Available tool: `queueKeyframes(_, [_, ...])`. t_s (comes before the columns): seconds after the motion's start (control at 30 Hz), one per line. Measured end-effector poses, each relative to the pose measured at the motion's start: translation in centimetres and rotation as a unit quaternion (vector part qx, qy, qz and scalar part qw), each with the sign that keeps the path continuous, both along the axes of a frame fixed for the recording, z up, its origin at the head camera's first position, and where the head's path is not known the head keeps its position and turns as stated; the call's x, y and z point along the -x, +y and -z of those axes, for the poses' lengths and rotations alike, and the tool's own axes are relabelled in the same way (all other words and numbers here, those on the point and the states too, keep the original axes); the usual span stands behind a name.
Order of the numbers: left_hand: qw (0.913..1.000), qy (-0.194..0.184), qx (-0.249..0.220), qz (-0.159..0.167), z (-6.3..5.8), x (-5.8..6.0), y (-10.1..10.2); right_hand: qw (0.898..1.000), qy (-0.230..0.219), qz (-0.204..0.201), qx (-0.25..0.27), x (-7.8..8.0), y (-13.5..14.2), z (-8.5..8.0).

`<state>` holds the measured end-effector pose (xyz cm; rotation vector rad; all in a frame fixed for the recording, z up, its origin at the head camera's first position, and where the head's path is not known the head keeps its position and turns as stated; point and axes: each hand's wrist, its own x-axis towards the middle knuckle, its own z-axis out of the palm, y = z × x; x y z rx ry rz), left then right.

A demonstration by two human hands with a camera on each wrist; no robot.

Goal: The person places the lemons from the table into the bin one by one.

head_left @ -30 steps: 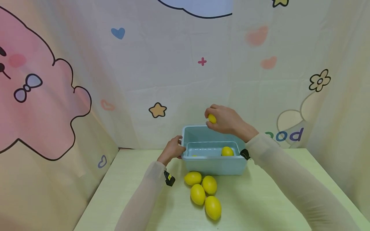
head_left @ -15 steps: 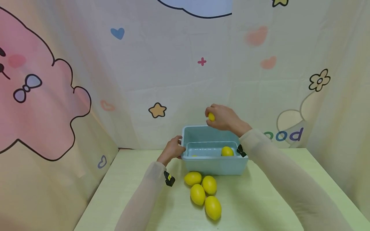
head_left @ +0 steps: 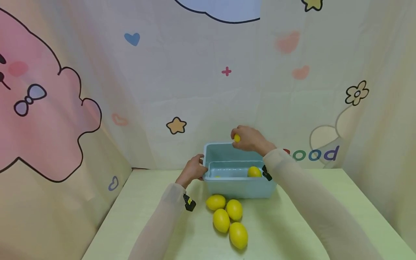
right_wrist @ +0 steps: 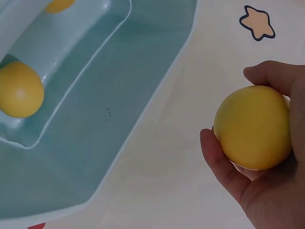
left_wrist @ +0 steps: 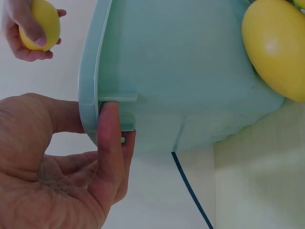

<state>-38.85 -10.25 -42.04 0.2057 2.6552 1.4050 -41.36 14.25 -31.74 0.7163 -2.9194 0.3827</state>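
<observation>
A light blue plastic bin (head_left: 240,189) stands on the table, its inside showing. My left hand (head_left: 193,169) grips the bin's left rim, thumb on one side and fingers under the lip in the left wrist view. Above the bin's back edge my right hand (head_left: 250,139) holds a yellow lemon (right_wrist: 252,128), fingers and thumb curled round it. Inside the bin lies a lemon (head_left: 254,172) at the right; a second lemon (right_wrist: 59,5) shows only partly. Several lemons lie on the table before the bin, the nearest lemon (head_left: 238,235) closest to me.
The pale green table (head_left: 130,216) meets a printed cloth backdrop (head_left: 195,90) right behind the bin. More cloth hangs at both sides. Black wrist devices sit on both sleeves, the right device (head_left: 267,173) over the bin's right rim.
My right forearm has shifted left, and the right hand with its lemon is slightly lower toward the bin's back rim. The left hand keeps its grip. The whole view has tilted slightly.
</observation>
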Motion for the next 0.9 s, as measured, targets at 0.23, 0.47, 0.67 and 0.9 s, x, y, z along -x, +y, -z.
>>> queueKeyframes(0.23, [1.0000, 0.000, -0.004, 0.001, 0.1, -0.1, -0.1, 1.000, -0.009, 0.006, -0.003, 0.4, -0.2, 1.1])
queueKeyframes(0.47, [1.0000, 0.001, -0.002, -0.003, -0.1, -0.3, 0.1, 1.000, -0.021, 0.007, -0.015, 0.7, -0.4, 1.7])
queueKeyframes(0.67, [1.0000, -0.002, -0.002, -0.005, 0.0, -0.4, 0.1, 0.999, -0.028, 0.005, -0.024, 0.5, -0.7, 2.1])
queueKeyframes(0.9, [1.0000, -0.001, -0.001, -0.001, -0.1, -0.4, 0.0, 0.998, -0.047, 0.005, -0.029, 1.0, -0.4, 2.8])
